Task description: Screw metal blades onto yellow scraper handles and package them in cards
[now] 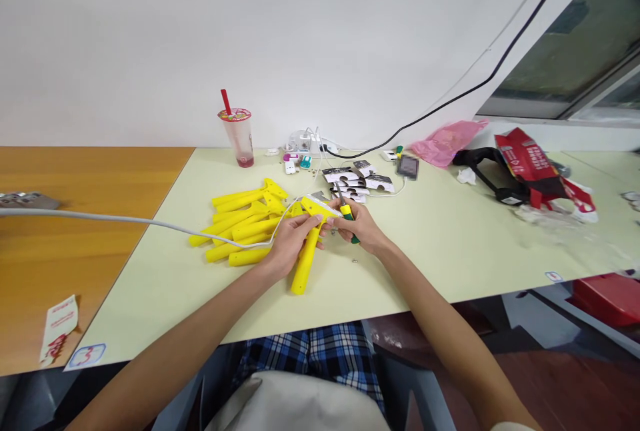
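Cloth [300,401]: pale, softly folded, below the front edge of the tabletop [165,298].
Tabletop: flat, smooth, pale green.
Pile [255,228]: smooth yellow tubes with flared heads, toward the left edge.
Scraper [307,258]: yellow T-shape, round handle, tilted over the tabletop's middle, toward the front edge.
Left hand [290,241]: clamped on the scraper's neck.
Right hand [366,226]: wrapped around the slim screwdriver [347,211], beside the scraper's head.

Blue, black and white plaid bottoms [345,354]; plain pale grey top [295,404], apparently short-sleeved
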Demonstrator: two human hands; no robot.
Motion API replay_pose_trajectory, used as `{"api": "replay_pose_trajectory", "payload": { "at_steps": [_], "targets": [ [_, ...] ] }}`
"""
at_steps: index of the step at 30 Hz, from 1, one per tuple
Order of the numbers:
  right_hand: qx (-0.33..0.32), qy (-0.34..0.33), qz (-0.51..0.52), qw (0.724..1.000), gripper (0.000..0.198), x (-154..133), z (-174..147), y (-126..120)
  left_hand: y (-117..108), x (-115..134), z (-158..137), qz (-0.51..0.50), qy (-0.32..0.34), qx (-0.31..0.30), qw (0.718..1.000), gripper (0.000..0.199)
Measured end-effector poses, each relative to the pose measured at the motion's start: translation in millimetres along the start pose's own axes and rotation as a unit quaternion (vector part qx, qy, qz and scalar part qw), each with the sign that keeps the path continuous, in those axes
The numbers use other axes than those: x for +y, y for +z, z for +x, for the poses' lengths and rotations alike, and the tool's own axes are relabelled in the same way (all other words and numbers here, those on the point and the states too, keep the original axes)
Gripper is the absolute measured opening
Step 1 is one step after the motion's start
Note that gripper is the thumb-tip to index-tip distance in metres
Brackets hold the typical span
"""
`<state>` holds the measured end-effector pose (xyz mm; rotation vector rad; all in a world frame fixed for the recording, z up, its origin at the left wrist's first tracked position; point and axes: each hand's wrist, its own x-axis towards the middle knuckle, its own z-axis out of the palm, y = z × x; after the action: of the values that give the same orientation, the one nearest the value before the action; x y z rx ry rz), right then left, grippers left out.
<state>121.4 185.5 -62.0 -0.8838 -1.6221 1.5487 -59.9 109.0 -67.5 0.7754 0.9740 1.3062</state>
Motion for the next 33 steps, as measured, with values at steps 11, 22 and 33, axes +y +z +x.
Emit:
{"api": "replay_pose_trajectory", "payload": {
  "at_steps": [11,22,33],
  "targets": [
    [0.059,-0.053,-0.081,0.994,0.046,5,-2,-2,-1,15,5,-0.068,0.035,0.08,0.994,0.03],
    [-0.19,-0.13,-0.39,0.892,0.028,14,-5,3,-9,27,11,-0.106,0.044,0.135,0.984,0.027],
    [-0.257,-0.079,-0.417,0.868,0.015,3,-4,10,-13,21,14,-0.054,0.069,0.097,0.991,0.033]
  ]
}}
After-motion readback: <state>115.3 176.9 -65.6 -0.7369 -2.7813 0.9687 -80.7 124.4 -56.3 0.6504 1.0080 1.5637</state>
